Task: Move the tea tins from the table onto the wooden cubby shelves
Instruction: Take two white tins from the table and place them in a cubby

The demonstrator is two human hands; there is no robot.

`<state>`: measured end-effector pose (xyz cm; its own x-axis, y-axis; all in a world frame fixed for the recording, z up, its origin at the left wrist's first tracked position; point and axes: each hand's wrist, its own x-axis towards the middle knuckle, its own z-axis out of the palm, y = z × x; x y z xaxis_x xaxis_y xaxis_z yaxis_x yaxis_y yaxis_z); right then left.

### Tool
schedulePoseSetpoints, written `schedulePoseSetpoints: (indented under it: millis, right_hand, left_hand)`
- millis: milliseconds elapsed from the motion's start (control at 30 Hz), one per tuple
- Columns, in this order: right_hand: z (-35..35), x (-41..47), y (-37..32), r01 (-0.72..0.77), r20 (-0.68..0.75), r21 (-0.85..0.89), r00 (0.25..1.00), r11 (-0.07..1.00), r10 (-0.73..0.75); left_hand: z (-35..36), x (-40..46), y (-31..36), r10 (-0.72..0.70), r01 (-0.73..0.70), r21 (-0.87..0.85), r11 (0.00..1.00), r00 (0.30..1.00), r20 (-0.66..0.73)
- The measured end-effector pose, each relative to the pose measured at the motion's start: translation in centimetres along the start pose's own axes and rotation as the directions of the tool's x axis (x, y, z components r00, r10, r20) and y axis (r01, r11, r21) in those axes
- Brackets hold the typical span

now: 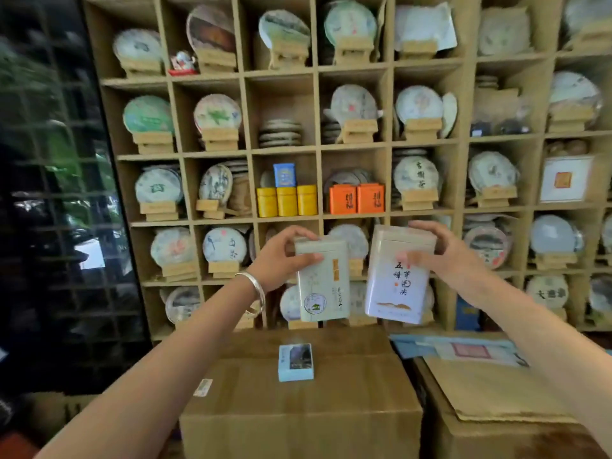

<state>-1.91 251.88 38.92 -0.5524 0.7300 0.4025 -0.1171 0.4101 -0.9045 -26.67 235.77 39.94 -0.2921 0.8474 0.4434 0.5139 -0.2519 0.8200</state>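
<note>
My left hand (284, 256) grips a pale green tea tin (323, 286) by its lid end, holding it upright in the air. My right hand (450, 256) grips a white tea tin (395, 286) with dark characters on its front, also near the top. Both tins hang side by side in front of the wooden cubby shelves (319, 150), level with the fourth and fifth rows. Three yellow tins (286, 201) with a blue tin (284, 174) on top stand in one cubby. Two orange tins (357, 198) stand in the cubby beside it.
Most cubbies hold round wrapped tea cakes on small wooden stands. Below my hands is a cardboard box (298, 409) with a small light blue box (295, 362) on top. A second cardboard box (496, 409) lies to the right with papers behind it. A dark glass wall (59, 193) stands left.
</note>
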Motion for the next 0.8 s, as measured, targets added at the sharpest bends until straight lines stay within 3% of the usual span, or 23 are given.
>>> schedulePoseSetpoints:
  millis: [233,533,800]
  right_hand:
    - [8.6,11.2,-4.3,0.082,0.112,0.040,0.990,0.996,-0.086]
    - [16.2,26.0,-5.7,0.205,0.122,0.092,0.969,0.974,-0.215]
    - [19.6,36.8,-7.6,0.275,0.107,0.036,0.955,0.961,-0.277]
  left_hand:
    - [-10.5,4.0,0.1,0.025,-0.010,0.082,0.997,0.984,-0.176]
    - [-21.8,13.8,-1.7,0.061,-0.049,0.048,0.998,0.952,-0.300]
    - [-28.2,24.7,-2.9,0.092,-0.092,0.016,0.996,0.958,-0.270]
